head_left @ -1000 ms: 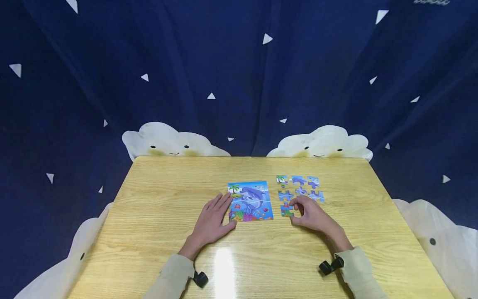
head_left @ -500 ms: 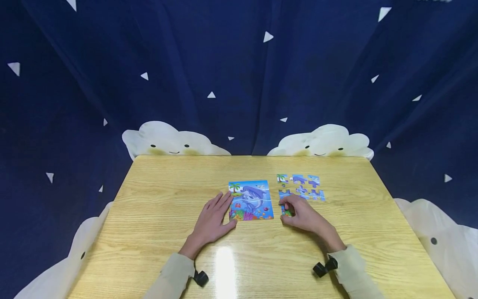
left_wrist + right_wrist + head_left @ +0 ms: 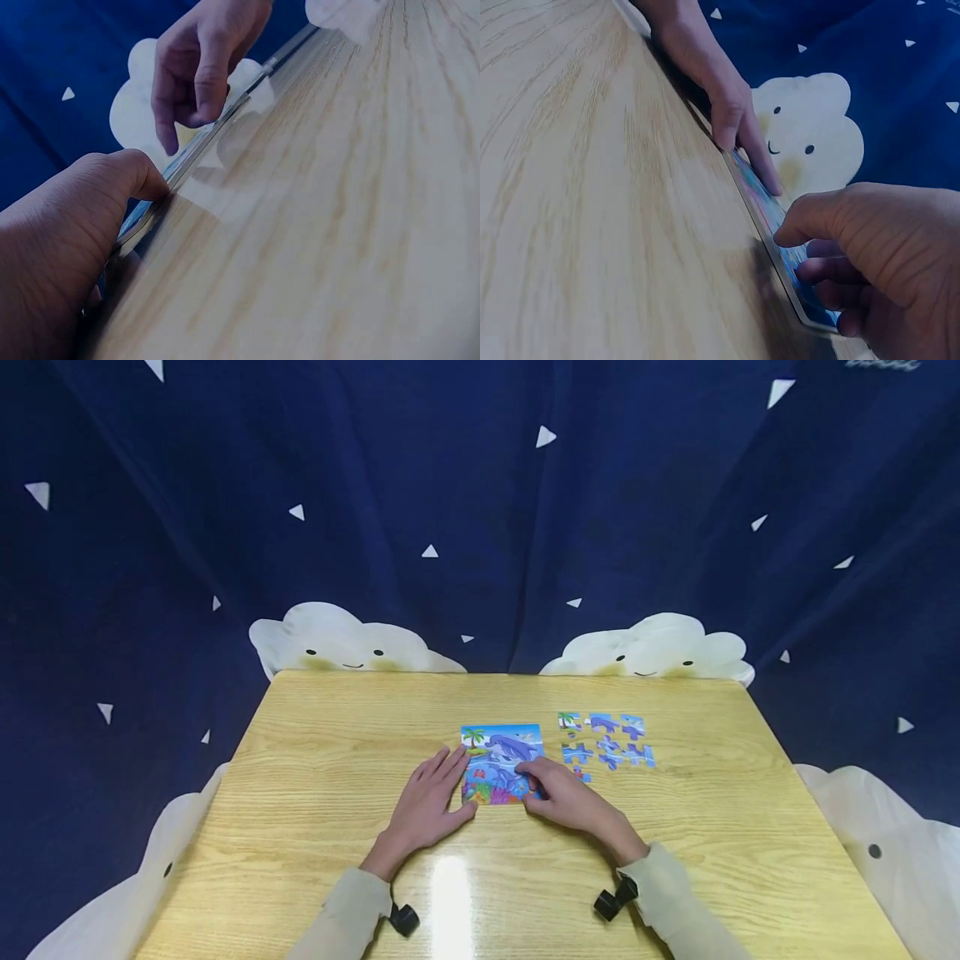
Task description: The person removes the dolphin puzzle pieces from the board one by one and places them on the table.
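My left hand [image 3: 423, 806] lies at the left side of a square dolphin picture board [image 3: 498, 747], fingers straight at its left edge. Its thumb [image 3: 146, 176] touches the board's near edge in the left wrist view. Over the board's right part is my right hand [image 3: 573, 802], fingers loosely bent and thumb apart from them. No piece shows between the right thumb [image 3: 810, 217] and fingers in the right wrist view. Whether those fingertips touch the board is hard to tell. Several jigsaw pieces [image 3: 609, 750] lie in rows to the right of the board; the nearest one [image 3: 581, 773] is partly hidden by the right hand.
The wooden table [image 3: 360, 718] carries everything. Behind it hangs a dark blue curtain [image 3: 480, 510] with white triangles and cloud shapes [image 3: 652, 643]. Both wrists wear small black cameras [image 3: 617, 897].
My right hand has moved left from the nearest jigsaw piece to above the right part of the board. The left hand has stayed at the board's left edge.
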### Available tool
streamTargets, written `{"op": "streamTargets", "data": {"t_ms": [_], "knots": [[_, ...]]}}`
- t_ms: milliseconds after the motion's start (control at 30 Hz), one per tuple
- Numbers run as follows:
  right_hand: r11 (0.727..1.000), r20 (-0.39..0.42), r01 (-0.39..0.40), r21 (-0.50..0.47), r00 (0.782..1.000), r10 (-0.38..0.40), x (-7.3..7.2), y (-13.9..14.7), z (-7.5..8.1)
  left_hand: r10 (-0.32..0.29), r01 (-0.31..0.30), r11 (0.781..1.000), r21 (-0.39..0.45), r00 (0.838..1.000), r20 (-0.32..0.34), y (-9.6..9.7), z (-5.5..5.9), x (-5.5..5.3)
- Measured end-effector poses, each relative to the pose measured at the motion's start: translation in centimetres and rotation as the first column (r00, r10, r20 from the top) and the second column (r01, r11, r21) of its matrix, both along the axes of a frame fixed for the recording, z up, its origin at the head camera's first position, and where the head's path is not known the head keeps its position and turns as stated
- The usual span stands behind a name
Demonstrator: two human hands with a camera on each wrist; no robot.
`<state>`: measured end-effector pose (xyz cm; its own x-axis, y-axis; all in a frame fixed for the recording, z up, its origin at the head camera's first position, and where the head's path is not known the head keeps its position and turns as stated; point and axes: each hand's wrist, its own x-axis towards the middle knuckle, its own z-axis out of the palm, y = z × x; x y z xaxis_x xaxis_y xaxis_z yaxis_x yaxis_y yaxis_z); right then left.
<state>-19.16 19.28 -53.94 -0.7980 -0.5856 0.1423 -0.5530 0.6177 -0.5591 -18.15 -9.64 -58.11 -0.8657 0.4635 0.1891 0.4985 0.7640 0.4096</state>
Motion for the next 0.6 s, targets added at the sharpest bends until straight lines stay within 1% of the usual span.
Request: {"op": "streamTargets", "data": {"t_ms": [167, 367, 500, 600], "knots": [[0.999, -0.011, 0.001, 0.044, 1.000, 0.000, -0.2, -0.8, -0.1, -0.001, 0.001, 1.000, -0.003, 1.000, 0.002, 0.1, 0.0, 0.1], [0.999, -0.015, 0.016, 0.043, 1.000, -0.016, -0.3, -1.1, -0.3, -0.008, 0.008, 1.000, 0.003, 1.000, 0.007, 0.2, -0.1, 0.0], [0.998, 0.000, 0.031, 0.060, 1.000, -0.031, -0.6, -1.2, -0.5, -0.002, 0.002, 1.000, -0.017, 1.000, 0.013, 0.1, -0.1, -0.1], [0.998, 0.028, 0.029, 0.057, 0.999, -0.031, -0.8, -1.4, -0.5, 0.003, -0.002, 1.000, -0.023, 1.000, 0.018, 0.0, -0.2, -0.2]]}}
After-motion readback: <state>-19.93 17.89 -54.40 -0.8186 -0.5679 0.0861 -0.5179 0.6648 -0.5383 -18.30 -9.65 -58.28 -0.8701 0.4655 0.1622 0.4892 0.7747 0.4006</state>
